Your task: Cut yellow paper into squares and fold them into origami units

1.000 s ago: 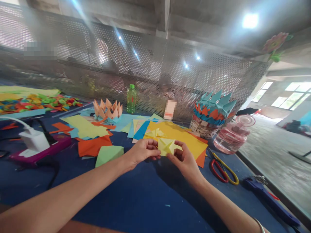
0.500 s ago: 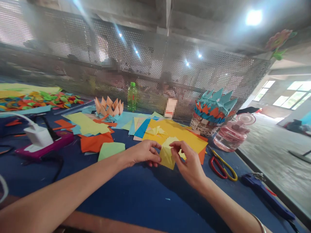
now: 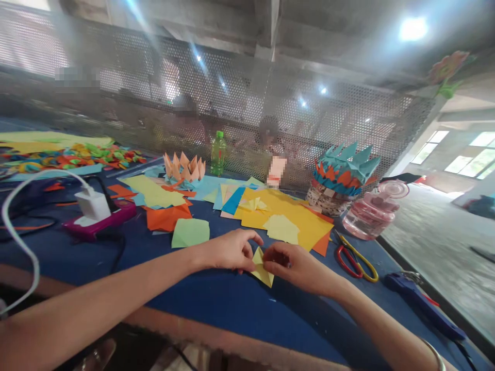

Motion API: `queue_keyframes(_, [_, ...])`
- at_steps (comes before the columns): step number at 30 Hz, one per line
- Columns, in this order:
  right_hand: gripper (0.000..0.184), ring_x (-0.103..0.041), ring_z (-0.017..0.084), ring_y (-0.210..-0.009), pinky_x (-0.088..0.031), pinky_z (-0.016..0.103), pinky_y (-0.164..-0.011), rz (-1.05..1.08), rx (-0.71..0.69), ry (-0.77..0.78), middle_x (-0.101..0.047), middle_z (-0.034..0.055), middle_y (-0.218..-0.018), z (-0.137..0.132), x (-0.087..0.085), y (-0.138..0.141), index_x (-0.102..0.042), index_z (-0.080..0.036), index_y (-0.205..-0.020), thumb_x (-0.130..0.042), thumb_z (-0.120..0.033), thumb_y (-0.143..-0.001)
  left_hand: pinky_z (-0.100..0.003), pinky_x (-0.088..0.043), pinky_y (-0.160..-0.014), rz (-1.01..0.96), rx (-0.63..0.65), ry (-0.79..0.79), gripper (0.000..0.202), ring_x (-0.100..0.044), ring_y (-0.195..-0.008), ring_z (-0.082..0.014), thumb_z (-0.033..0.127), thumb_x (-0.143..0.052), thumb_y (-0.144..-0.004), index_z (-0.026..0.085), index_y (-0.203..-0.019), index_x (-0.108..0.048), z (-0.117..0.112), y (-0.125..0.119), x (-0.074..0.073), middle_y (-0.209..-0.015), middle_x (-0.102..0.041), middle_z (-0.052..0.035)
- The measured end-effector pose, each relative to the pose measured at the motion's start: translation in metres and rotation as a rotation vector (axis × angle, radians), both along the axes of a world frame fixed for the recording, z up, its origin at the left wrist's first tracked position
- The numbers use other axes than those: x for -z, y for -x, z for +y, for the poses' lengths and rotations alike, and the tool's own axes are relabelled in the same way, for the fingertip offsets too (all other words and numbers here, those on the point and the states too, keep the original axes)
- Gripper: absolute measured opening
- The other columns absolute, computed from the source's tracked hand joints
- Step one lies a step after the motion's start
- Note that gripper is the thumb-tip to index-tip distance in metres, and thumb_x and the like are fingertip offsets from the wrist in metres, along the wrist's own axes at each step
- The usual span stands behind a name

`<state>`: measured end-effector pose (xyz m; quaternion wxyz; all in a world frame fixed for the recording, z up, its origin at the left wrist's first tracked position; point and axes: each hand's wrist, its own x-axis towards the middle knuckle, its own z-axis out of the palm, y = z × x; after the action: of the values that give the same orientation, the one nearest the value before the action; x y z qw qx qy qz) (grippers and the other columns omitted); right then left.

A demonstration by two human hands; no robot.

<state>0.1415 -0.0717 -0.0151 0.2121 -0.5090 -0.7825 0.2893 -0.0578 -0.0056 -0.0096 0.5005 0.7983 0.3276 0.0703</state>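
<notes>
Between my hands is a small piece of folded yellow paper (image 3: 263, 275), creased to a point at its top, close to the blue tabletop. My left hand (image 3: 238, 251) pinches its left edge between thumb and fingers. On the right side, my right hand (image 3: 284, 262) grips it with curled fingers that hide part of the paper. Just beyond lie a pale yellow cut sheet (image 3: 284, 228) and large golden-yellow sheets (image 3: 305, 219). A small folded yellow paper flower (image 3: 255, 204) rests on them. A light green square (image 3: 191, 233) lies left of my hands.
Red-and-yellow scissors (image 3: 356, 260) and a blue-handled tool (image 3: 423, 304) lie at right. A pink bottle (image 3: 370, 214) stands near a teal-and-orange paper flower (image 3: 346, 167). Behind are a peach paper flower (image 3: 184, 169), green bottle (image 3: 218, 154) and mesh screen (image 3: 240, 98). A power strip (image 3: 100, 221) sits left.
My hands have moved nearer with the yellow paper, which now shows as a smaller, pointed shape. The pale yellow cut sheet behind is more exposed. The view has shifted slightly left.
</notes>
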Motion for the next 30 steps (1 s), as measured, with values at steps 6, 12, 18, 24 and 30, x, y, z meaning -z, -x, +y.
queue_keyframes(6, [0.012, -0.05, 0.01, -0.06, -0.035, 0.02, -0.053, -0.089, -0.005, 0.034, -0.06, -0.0022, -0.069, 0.007, 0.003, 0.0, -0.064, -0.018, -0.084, -0.062, -0.03, -0.081, -0.032, -0.044, -0.073, 0.137, -0.021, -0.908, 0.019, -0.059, -0.088, -0.0213, 0.016, -0.054, -0.084, 0.018, -0.103, -0.058, -0.031, 0.01, -0.008, -0.098, -0.063, -0.0053])
queue_keyframes(12, [0.012, -0.052, 0.01, -0.062, -0.036, 0.02, -0.055, -0.132, 0.009, -0.03, -0.061, -0.0019, -0.07, 0.007, 0.003, 0.007, -0.065, -0.019, -0.079, -0.063, -0.031, -0.081, -0.035, -0.042, -0.071, 0.097, 0.149, -1.32, 0.014, -0.056, -0.078, -0.0218, 0.028, -0.059, -0.087, 0.015, -0.084, -0.062, -0.054, 0.015, 0.018, -0.08, -0.062, -0.0038])
queue_keyframes(18, [0.01, -0.048, 0.008, -0.057, -0.032, 0.019, -0.053, -0.182, 0.057, -0.105, -0.058, -0.0036, -0.062, 0.001, 0.006, 0.015, -0.061, -0.017, -0.069, -0.059, -0.018, -0.079, -0.035, -0.039, -0.068, 0.043, 0.18, -1.498, 0.021, -0.054, -0.072, -0.0206, 0.032, -0.059, -0.087, 0.012, -0.081, -0.062, -0.06, 0.014, 0.032, -0.072, -0.06, -0.0033])
queue_keyframes(24, [0.024, -0.044, 0.009, -0.057, -0.031, 0.02, -0.051, -0.122, 0.107, -0.111, -0.056, -0.0032, -0.062, -0.002, 0.004, 0.012, -0.058, -0.018, -0.07, -0.049, -0.029, -0.09, -0.034, -0.035, -0.063, 0.014, 0.204, -1.512, 0.024, -0.052, -0.064, -0.0179, 0.031, -0.057, -0.089, 0.014, -0.071, -0.059, -0.061, 0.01, 0.028, -0.066, -0.058, -0.0024])
queue_keyframes(30, [0.02, -0.05, 0.009, -0.062, -0.039, 0.02, -0.056, 0.022, 0.067, -0.007, -0.061, -0.0031, -0.08, -0.003, 0.003, 0.002, -0.062, -0.022, -0.095, -0.065, -0.017, -0.076, -0.034, -0.031, -0.053, 0.013, 0.225, -1.536, 0.027, -0.051, -0.058, -0.0188, 0.03, -0.055, -0.09, 0.016, -0.066, -0.056, -0.062, 0.008, 0.032, -0.062, -0.056, -0.0021])
